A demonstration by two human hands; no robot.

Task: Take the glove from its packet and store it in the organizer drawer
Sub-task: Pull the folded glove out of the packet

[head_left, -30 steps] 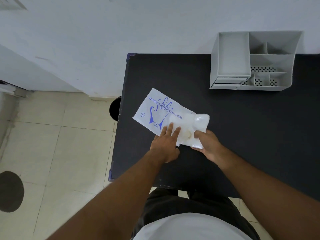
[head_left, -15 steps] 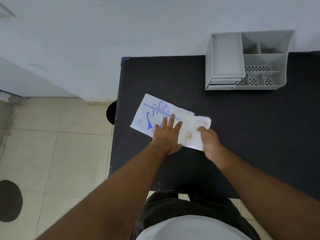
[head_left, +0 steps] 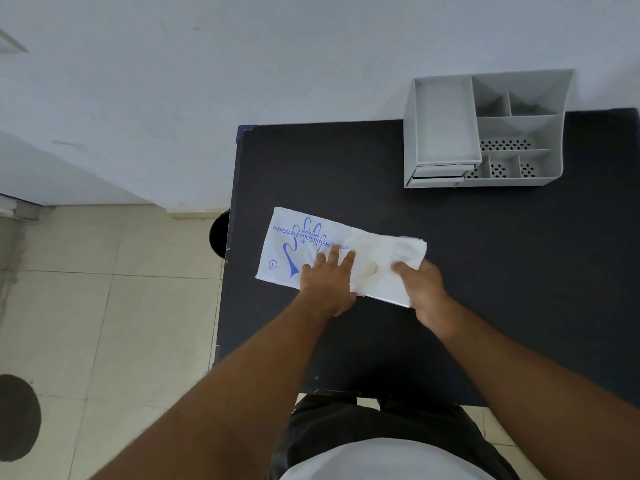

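A white glove packet with blue print lies flat on the black table, near its left edge. My left hand presses flat on the packet's middle, fingers spread. My right hand pinches the translucent glove sticking out of the packet's right end. The grey organizer stands at the table's back against the wall, and its drawer at the lower left looks slightly pulled out.
The table's left edge runs just beside the packet, with tiled floor beyond it. A dark round object sits under the table's left edge. The white wall is directly behind the table.
The packet has turned to lie more level and shifted a little left. My left hand has slid further onto it. The glove end shows further out at the right.
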